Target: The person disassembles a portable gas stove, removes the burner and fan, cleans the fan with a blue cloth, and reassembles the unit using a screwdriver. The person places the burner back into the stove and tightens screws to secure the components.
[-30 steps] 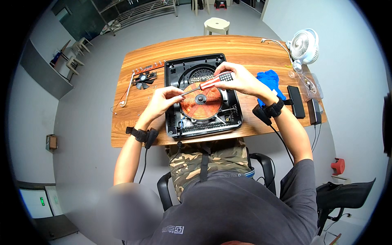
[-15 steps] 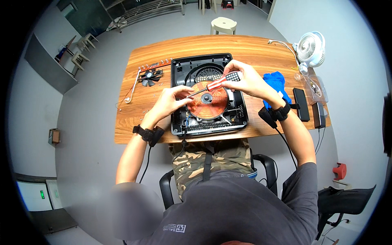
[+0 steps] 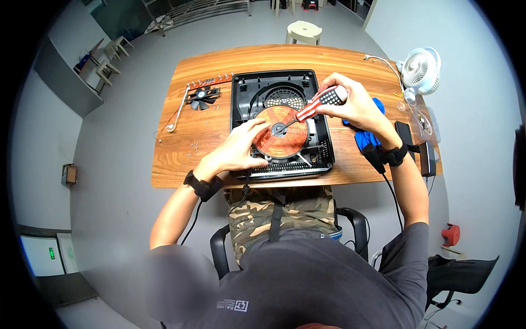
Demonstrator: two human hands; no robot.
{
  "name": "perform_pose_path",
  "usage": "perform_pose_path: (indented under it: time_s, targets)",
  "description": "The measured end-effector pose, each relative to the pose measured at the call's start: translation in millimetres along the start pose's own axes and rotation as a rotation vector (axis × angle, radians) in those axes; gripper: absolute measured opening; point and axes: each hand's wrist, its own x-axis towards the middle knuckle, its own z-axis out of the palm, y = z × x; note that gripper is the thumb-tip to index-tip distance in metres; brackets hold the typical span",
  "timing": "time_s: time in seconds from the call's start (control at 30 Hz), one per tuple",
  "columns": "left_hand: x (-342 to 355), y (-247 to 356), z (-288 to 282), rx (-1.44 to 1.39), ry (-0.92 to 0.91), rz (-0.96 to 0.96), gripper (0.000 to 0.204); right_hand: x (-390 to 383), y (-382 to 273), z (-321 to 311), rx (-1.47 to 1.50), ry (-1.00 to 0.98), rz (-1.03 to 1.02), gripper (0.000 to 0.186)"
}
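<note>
My right hand [image 3: 356, 107] grips a screwdriver [image 3: 307, 112] with a red, white and dotted dark handle. Its tip rests at the central hub of a round copper coil [image 3: 279, 148], inside an open black housing [image 3: 240, 88]. My left hand [image 3: 235, 148] is at the coil's left edge, fingers spread, thumb low over the housing's front.
A small black fan [image 3: 201, 100], orange board [image 3: 211, 80] and several screws lie left on the wooden table [image 3: 230, 55]. Right are blue cloth [image 3: 366, 141], a white fan [image 3: 417, 71], a black rectangular object [image 3: 404, 131] and cables. A white stool [image 3: 303, 30] stands beyond.
My left fingers have left the screwdriver's shaft and spread lower at the coil's edge. My right hand moved right and slightly up, tilting the screwdriver so its tip reaches the hub.
</note>
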Motion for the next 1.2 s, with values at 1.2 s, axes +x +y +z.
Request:
perform_pose_path:
  time_s: [1.2]
  targets:
    - [1, -5, 15, 0.014, 0.045, -0.012, 0.091, 24, -40, 56, -0.347, -0.34, -0.32, 0.038]
